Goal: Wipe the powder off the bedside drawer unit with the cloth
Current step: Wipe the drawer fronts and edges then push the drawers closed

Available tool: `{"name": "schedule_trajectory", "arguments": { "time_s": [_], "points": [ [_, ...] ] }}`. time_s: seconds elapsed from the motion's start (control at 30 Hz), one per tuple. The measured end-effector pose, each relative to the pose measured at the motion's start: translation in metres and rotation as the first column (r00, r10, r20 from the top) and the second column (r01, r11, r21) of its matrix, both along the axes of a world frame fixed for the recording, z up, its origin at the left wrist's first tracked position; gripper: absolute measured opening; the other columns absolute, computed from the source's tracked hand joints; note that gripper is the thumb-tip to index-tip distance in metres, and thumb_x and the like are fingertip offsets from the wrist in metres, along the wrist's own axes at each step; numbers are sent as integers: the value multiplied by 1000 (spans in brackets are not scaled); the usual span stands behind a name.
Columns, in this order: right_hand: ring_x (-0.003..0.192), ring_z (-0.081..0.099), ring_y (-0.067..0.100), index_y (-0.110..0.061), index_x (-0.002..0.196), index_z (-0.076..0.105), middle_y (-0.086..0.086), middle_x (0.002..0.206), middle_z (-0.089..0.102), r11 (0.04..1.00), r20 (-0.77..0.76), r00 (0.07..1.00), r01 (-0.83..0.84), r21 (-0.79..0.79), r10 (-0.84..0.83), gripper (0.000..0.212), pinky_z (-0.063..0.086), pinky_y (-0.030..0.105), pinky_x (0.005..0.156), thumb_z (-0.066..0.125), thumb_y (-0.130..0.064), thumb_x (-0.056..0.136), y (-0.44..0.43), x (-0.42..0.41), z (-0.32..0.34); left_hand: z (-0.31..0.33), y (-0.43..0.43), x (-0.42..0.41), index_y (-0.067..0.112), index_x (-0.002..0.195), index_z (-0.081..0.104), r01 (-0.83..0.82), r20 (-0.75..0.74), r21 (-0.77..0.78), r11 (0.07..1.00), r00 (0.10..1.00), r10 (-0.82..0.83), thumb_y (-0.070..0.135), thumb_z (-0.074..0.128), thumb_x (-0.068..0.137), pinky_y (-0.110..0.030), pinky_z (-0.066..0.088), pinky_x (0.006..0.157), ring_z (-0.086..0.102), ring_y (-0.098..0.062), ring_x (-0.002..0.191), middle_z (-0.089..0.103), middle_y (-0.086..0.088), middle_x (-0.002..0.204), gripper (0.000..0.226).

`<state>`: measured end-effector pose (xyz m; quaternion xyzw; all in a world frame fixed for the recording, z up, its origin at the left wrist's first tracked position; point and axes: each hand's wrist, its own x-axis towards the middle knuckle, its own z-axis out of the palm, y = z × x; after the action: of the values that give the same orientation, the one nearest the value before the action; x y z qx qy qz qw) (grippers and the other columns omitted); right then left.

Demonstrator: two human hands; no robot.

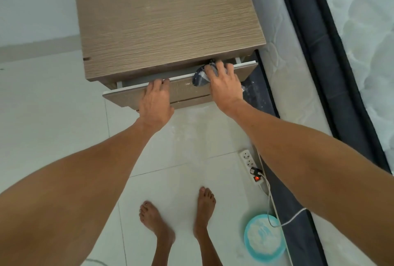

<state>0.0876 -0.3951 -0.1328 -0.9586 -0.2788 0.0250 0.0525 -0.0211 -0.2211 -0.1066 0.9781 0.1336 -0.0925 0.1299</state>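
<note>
The bedside drawer unit stands on the pale tiled floor just beside the mattress, and its top drawer is pulled partway out, so that a narrow dark gap shows between the drawer front and the unit's top; what lies inside the drawer cannot be made out through that gap. The left hand rests on the drawer front with its fingers curled over the white upper edge, gripping that edge. The right hand is closed down on the cloth, a dark bluish rag with a pale pattern, and presses it against the upper edge of the drawer front near its right end; part of the cloth bunches out to the left of the fingers. A few small white specks of powder sit on the drawer front just left of the cloth, and a faint white fleck marks the wooden top farther back. On the floor near the mattress lies a round turquoise plate holding a spread of white powder, with a thin white cable crossing its rim. A white power strip lies on the tiles beyond the plate, its red switch lit. Two bare feet stand on the tiles below the drawer
</note>
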Motion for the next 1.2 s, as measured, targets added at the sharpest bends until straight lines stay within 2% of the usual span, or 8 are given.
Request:
{"name": "schedule_trajectory", "arguments": {
  "time_s": [0.2,0.5,0.67,0.73,0.87,1.0,1.1,1.2],
  "points": [
    [107,49,45,-6,131,54,24,126,51,997,42,997,71,-8,-70,55,55,52,74,66,7,79,-43,29,1,-1,-8,5,4,141,36,-45,11,17,999,999,45,9,70,78,-45,35,109,40,-35,128,46,-19,135,73],
    [117,44,43,-8,135,44,22,136,40,917,-104,911,396,-41,-398,52,51,49,88,63,-1,87,-86,53,10,0,-7,3,5,141,37,-49,18,11,999,999,48,8,69,77,-46,36,108,41,-34,127,46,-18,136,71],
    [105,56,30,-9,129,51,14,131,47,534,-443,532,835,131,-722,41,51,38,88,62,-12,90,-103,41,7,5,-3,3,6,142,37,-29,1,-10,1000,1000,29,6,67,78,-46,34,109,41,-34,127,46,-17,136,70],
    [91,59,24,-10,128,52,11,126,55,324,-608,384,922,212,-694,39,50,32,75,59,-17,91,-102,35,4,7,3,2,6,140,39,-13,8,-5,1000,1000,13,3,64,78,-46,34,107,45,-35,124,49,-17,134,67],
    [88,62,22,-11,138,46,9,118,62,-59,-844,182,968,244,-505,45,51,30,78,51,-21,95,-77,33,3,8,26,-7,5,137,45,-38,15,24,999,999,38,2,62,79,-48,37,105,49,-36,119,52,-18,130,60],
    [78,67,23,-8,136,50,8,113,65,-253,-973,65,960,122,-220,47,58,31,69,48,-31,96,-35,42,-4,4,48,-20,5,135,48,-50,30,26,998,998,49,1,65,79,-49,40,103,51,-38,116,52,-19,126,59],
    [97,65,31,-14,129,50,14,115,64,-388,-992,85,921,44,90,43,53,50,92,39,-42,98,-3,32,-6,2,54,-23,5,134,50,-49,55,-19,999,997,50,0,66,77,-47,45,98,53,-38,112,53,-18,125,59],
    [104,63,37,-20,139,38,16,125,58,-415,-977,83,910,-7,198,55,47,61,94,35,-56,98,33,17,-5,1,57,-21,6,134,51,-61,62,-63,996,996,65,0,66,78,-45,48,95,54,-36,110,53,-16,124,58]
  ]
}}
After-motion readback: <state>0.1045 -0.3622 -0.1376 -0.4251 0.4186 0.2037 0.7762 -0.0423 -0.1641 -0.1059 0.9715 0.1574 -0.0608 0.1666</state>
